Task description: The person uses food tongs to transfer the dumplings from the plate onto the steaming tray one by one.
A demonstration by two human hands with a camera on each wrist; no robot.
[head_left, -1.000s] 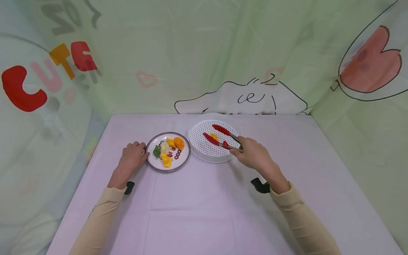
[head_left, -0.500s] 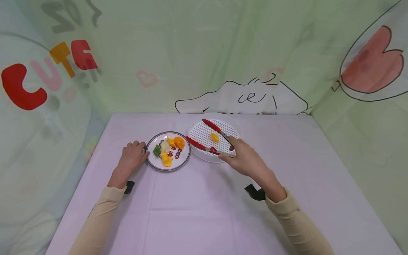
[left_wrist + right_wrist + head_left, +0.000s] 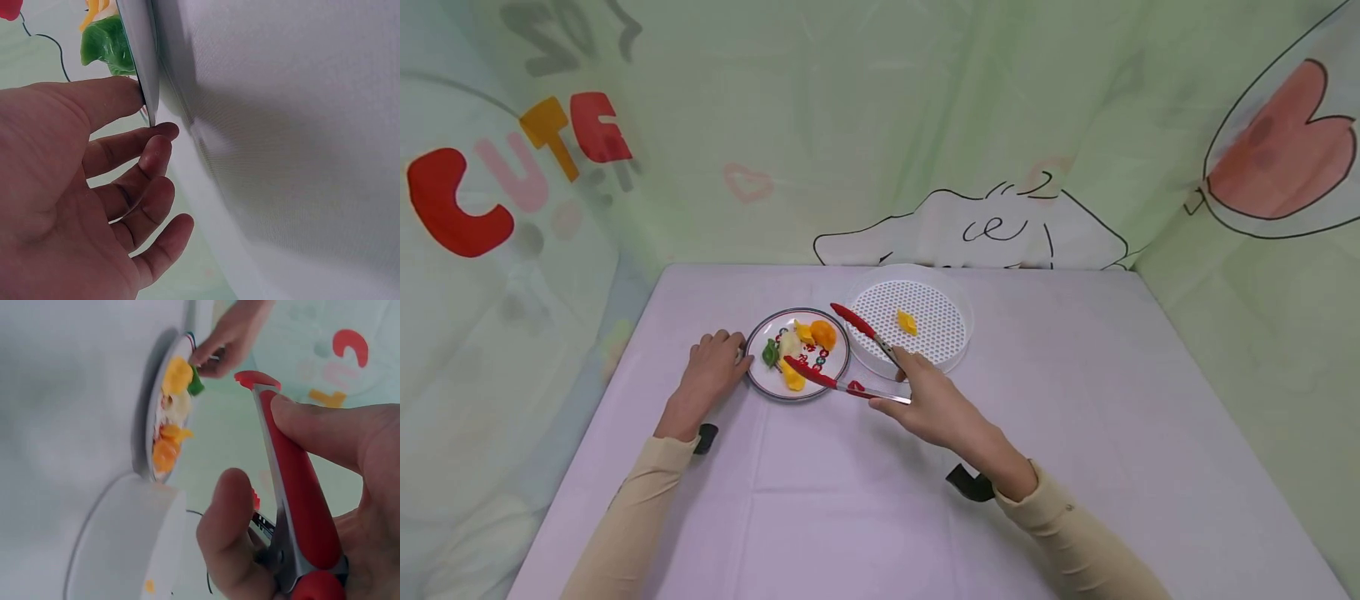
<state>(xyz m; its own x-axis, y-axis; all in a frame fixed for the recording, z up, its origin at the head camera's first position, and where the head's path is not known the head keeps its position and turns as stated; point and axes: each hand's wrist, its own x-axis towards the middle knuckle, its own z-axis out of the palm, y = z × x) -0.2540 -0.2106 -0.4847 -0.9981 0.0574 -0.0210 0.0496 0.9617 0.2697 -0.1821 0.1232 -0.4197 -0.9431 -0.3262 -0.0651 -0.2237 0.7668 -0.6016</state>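
Observation:
My left hand (image 3: 711,371) pinches the left rim of a white plate (image 3: 760,379) with dark edge lines; in the left wrist view the thumb lies over the plate (image 3: 145,69) and the index finger under it. On the plate are an orange piece (image 3: 823,335), yellow pieces (image 3: 792,379), a cream-coloured one and a green one (image 3: 770,353), dumpling-like in shape. My right hand (image 3: 936,404) holds red-tipped metal tongs (image 3: 868,392), whose arms stand apart with nothing between the tips. The tongs overlap the plate's right side in the head view.
A round white basket (image 3: 951,358) with a perforated bottom stands right of the plate, with one yellow piece (image 3: 907,322) in it. The pale table (image 3: 850,517) runs back to a printed curtain (image 3: 850,125).
My right hand has carried the spread tongs left and toward me, from over the basket to over the plate. The left hand and the pieces stay put.

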